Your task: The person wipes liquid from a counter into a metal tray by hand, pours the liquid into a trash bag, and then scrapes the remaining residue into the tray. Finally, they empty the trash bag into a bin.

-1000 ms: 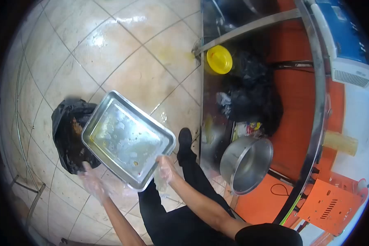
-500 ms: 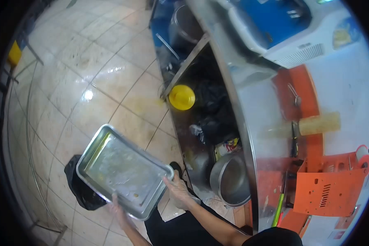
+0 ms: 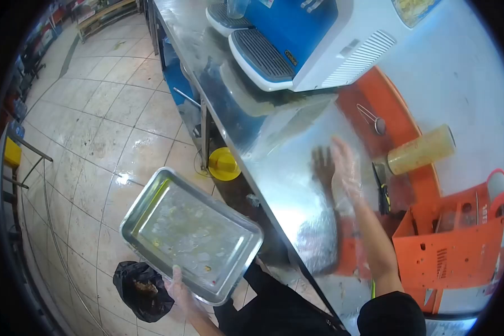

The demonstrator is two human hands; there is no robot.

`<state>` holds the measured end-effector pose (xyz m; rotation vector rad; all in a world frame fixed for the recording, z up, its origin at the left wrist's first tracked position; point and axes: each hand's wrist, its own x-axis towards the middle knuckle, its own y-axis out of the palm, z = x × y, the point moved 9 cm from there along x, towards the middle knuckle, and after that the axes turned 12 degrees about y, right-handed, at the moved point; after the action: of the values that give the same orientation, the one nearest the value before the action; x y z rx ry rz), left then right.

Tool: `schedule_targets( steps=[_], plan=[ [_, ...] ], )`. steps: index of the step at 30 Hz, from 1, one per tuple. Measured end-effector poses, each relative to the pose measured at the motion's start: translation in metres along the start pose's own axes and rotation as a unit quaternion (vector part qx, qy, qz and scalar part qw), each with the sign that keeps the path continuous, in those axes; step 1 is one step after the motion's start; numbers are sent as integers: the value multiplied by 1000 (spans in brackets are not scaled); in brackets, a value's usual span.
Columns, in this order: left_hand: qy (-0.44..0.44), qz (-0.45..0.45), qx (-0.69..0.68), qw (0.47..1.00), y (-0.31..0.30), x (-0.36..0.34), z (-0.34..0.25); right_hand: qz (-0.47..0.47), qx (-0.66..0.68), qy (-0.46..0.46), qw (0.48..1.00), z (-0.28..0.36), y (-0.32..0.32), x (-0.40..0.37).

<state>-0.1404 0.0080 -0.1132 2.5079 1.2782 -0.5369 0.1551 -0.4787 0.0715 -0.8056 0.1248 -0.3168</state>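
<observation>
A greasy steel tray (image 3: 190, 235) with a few food scraps hangs over the tiled floor, left of the steel counter (image 3: 274, 162). My left hand (image 3: 179, 290), in a thin clear glove, grips the tray's near edge from below. My right hand (image 3: 344, 168), also gloved, is raised over the counter top with fingers spread and holds nothing. Its reflection shows dark on the steel just to its left.
A black rubbish bag (image 3: 143, 291) sits on the floor below the tray. A yellow lid (image 3: 223, 164) lies under the counter. On top stand a blue and white drink machine (image 3: 302, 39), a yellowish sauce bottle (image 3: 421, 150) and an orange metal holder (image 3: 459, 235).
My right hand let go of the tray and rose over the counter top. The tray moved up and away from the black bag, held by the left hand alone. The view swung up toward the counter.
</observation>
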Motion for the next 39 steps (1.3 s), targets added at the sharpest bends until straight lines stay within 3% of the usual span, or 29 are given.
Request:
schedule_targets(
  steps=[2, 3, 5, 9, 10, 11, 12, 13, 15, 17, 21, 23, 25, 26, 28, 29, 31, 33, 34, 35, 36, 37, 39],
  plan=[
    [-13, 14, -1, 1000, 29, -9, 0, -34, -134, -92, 986, 3, -2, 51],
    [-25, 30, -2, 999, 42, -10, 0, -30, -128, -94, 987, -2, 2, 82],
    [-13, 37, 21, 999, 52, -7, 6, 23, -220, -140, 965, -4, 28, 132],
    [-12, 10, 99, 995, 70, -18, -10, 37, -260, -126, 957, 21, 64, 176],
    [-4, 11, 139, 990, 66, -18, -12, 174, -273, -20, 946, 67, 66, 154],
    [3, -4, 137, 991, 66, -19, -16, 182, -266, -32, 946, 64, 80, 160],
    [5, -7, 148, 989, 70, -22, -20, 203, -367, -84, 904, 53, 103, 167],
    [4, -4, 161, 987, 71, -23, -24, 218, -464, -131, 849, 55, 117, 161],
    [30, 17, 98, 995, 70, -18, -11, 130, -336, -80, 929, 79, 106, 128],
    [-2, 55, 144, 988, 74, -20, -9, 49, -329, -145, 932, 96, 106, 93],
    [-10, 34, 159, 987, 91, -29, -36, 128, -238, -302, 914, 138, 138, -5],
    [-12, 30, 163, 986, 83, -21, -20, 161, -187, -321, 914, 166, 151, -58],
    [30, 40, 197, 979, 80, -15, -19, 182, -209, -386, 880, 203, 152, -116],
    [38, 36, 120, 991, 85, -18, -22, 222, -173, -400, 872, 205, 158, -140],
    [54, 74, 173, 981, 77, 4, -19, 250, -135, -415, 864, 204, 166, -185],
    [59, 107, 226, 966, 79, 4, -21, 273, -101, -400, 869, 197, 165, -206],
    [65, 91, 146, 983, 74, -11, -57, 290, -65, -391, 871, 192, 167, -231],
    [43, 110, 241, 963, 45, -18, -58, 331, 11, -88, 940, 152, 172, -226],
    [46, 116, 248, 961, 33, -19, -53, 260, 171, 96, 945, 140, 152, -229],
    [52, 62, 264, 961, 7, -16, -49, 250, 184, 115, 944, 144, 147, -240],
    [61, 26, 286, 956, -18, -19, -55, 257, 87, -25, 962, 162, 141, -253],
    [63, 71, 318, 943, -30, -31, -66, 257, -22, -147, 955, 169, 132, -276],
    [-5, 106, 130, 986, -12, -55, -85, 201, 73, -59, 975, 163, 95, -248]
  ],
)
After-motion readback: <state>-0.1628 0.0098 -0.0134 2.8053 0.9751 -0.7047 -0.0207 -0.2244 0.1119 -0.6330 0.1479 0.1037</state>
